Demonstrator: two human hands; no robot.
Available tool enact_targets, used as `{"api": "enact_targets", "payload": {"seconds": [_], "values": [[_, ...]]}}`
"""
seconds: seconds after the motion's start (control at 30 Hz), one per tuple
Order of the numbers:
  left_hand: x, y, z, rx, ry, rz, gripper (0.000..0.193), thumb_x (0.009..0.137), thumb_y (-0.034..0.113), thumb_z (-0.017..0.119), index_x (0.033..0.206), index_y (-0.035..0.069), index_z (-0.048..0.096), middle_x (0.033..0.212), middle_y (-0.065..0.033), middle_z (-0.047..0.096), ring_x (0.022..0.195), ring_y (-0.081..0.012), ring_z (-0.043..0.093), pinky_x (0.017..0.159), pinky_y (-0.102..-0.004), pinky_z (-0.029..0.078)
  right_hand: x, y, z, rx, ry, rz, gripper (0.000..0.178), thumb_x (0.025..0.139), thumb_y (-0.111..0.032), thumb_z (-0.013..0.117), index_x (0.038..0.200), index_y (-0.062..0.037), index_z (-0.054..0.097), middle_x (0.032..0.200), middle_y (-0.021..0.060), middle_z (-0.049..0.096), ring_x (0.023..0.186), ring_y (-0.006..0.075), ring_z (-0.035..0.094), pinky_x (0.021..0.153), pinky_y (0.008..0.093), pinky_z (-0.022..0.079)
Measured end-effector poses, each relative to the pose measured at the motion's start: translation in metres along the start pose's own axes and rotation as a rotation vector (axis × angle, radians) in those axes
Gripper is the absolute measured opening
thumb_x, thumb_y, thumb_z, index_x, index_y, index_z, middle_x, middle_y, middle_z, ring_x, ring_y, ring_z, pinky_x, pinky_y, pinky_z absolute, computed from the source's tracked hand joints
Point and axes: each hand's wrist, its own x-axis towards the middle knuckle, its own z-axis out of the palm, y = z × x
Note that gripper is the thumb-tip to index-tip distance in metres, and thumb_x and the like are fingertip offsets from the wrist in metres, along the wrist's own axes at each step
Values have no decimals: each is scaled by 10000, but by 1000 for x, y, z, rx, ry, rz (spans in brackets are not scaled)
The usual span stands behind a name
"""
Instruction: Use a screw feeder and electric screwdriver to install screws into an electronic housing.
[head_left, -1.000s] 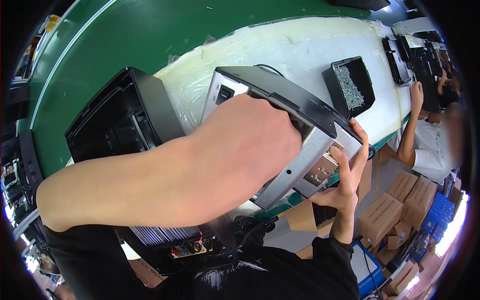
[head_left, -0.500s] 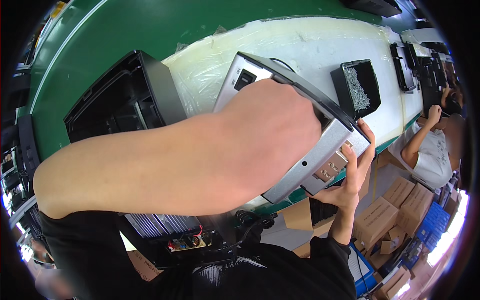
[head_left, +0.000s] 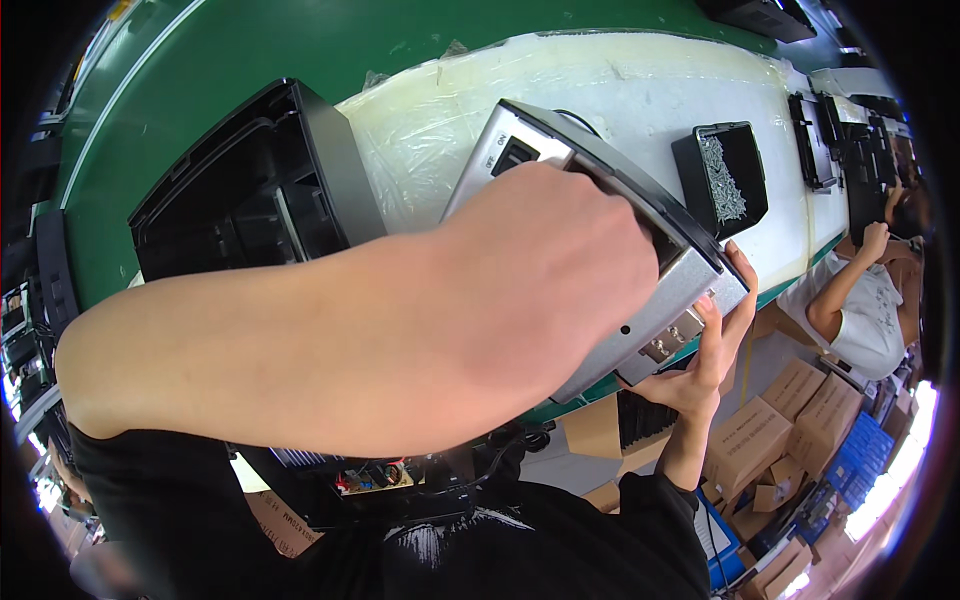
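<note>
Writing noted: short printed marks on the silver face of the metal housing [head_left: 655, 318], beside the rocker switch [head_left: 515, 154]; lines of small print on the cartons [head_left: 750, 440] at right.

Counted: one housing, one rocker switch, one round hole visible in the silver edge, one black tray [head_left: 689, 178] of loose screws [head_left: 728, 185], too many to count, one open black case [head_left: 345, 165], one co-worker [head_left: 845, 315] in a white shirt, at least three closed cartons.

Position of housing: tilted, over the near part of the white table [head_left: 600, 75], between case and tray; cannot tell whether resting on it.

Right hand [head_left: 715, 340]: spread around the housing's right end, holding it, thumb at the near lower corner. Left hand [head_left: 550, 270]: over the housing's opening, fingers hidden; cannot tell whether holding anything.

Against half a second ago: right-hand grip unchanged; metal fins [head_left: 300, 458] below the left forearm now mostly covered.
</note>
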Motion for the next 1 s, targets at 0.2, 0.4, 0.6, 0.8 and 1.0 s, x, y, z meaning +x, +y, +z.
{"api": "enact_targets", "payload": {"seconds": [0.2, 0.4, 0.6, 0.8, 1.0], "values": [[-1, -2, -8, -100, -123, -98, 76, 654, 56, 656, 708, 3, 649, 690, -150, 636, 684, -274, 669, 617, -351, 510, 1, -3, -2, -6, -16, 4, 965, 424, -294, 892, 1293, -152, 496, 1399, 367, 337, 1252, 530, 443, 968, 547, 446], [-4, -5, -3, -77, -105, -62, 104, 662, 104, 673, 725, 21, 669, 681, -129, 647, 700, -262, 677, 634, -348, 517, 1, -3, -2, -19, -22, -18, 1018, 412, -318, 909, 1320, -156, 479, 1408, 373, 331, 1262, 527, 436, 968, 557, 444], [-14, -14, 11, -141, 196, 154, 56, 677, -12, 604, 690, -48, 563, 714, -189, 576, 676, -354, 611, 550, -409, 469, -2, 0, -2, -2, -30, 18, 1131, 403, -362, 931, 1407, -238, 424, 1447, 339, 303, 1284, 522, 414, 972, 560, 443], [-7, -9, 0, -33, -1, 63, 50, 650, -21, 619, 670, -44, 579, 654, -186, 585, 656, -339, 633, 549, -379, 488, -1, 1, -2, -12, -60, 3, 1197, 413, -375, 934, 1460, -266, 365, 1473, 331, 255, 1304, 517, 391, 990, 569, 430], [4, -5, -6, -107, -112, -69, 37, 645, -9, 628, 641, -36, 604, 629, -190, 595, 653, -333, 653, 558, -363, 513, -6, 4, -4, -6, -94, 18, 1223, 403, -362, 943, 1467, -222, 358, 1498, 335, 209, 1340, 503, 347, 1016, 564, 401]]}}
